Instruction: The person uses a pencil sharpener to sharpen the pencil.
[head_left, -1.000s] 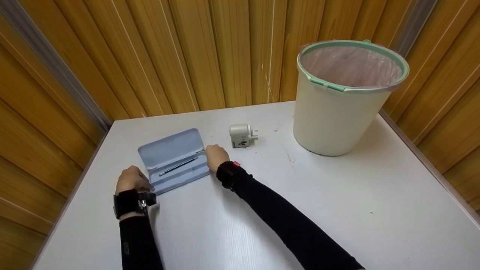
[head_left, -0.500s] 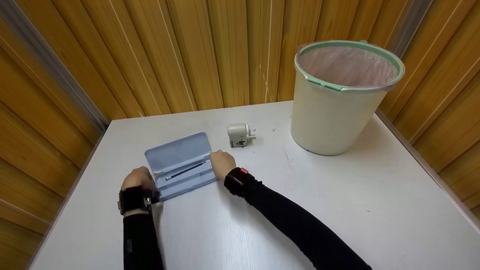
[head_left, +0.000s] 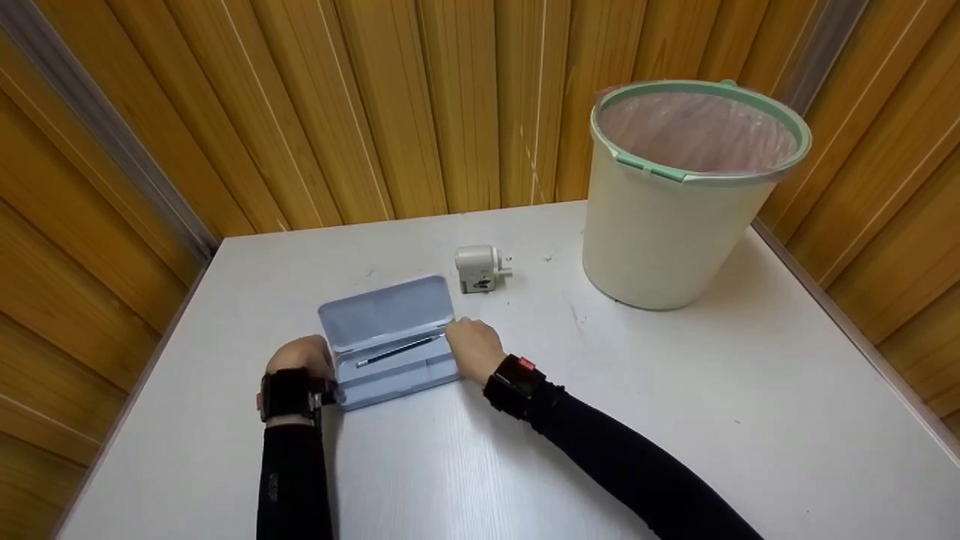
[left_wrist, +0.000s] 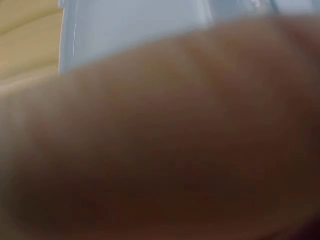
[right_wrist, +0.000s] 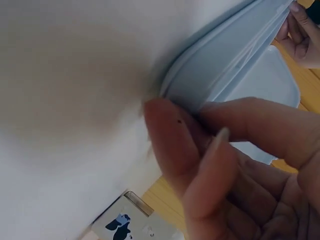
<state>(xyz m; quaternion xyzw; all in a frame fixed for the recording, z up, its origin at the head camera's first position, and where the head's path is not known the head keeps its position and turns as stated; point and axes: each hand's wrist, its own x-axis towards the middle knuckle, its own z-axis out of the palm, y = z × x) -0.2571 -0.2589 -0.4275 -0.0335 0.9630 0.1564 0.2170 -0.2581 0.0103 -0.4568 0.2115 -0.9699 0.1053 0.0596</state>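
The left hand (head_left: pixel 298 358) grips the left end of the open case (head_left: pixel 394 341) on the worktop (head_left: pixel 675 390); its fingers are hidden. A pen (head_left: pixel 397 350) lies inside, between both grips. The right hand (head_left: pixel 474 349) pinches the case's right end. Beyond it stands a sharpener (head_left: pixel 480 269), with a bin (head_left: pixel 675 202) farther right.

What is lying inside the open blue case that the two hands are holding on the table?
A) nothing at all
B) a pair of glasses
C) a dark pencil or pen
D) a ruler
C: in the head view a thin dark pencil or pen lies along the tray of the open blue case, which the left hand and right hand hold at its ends.
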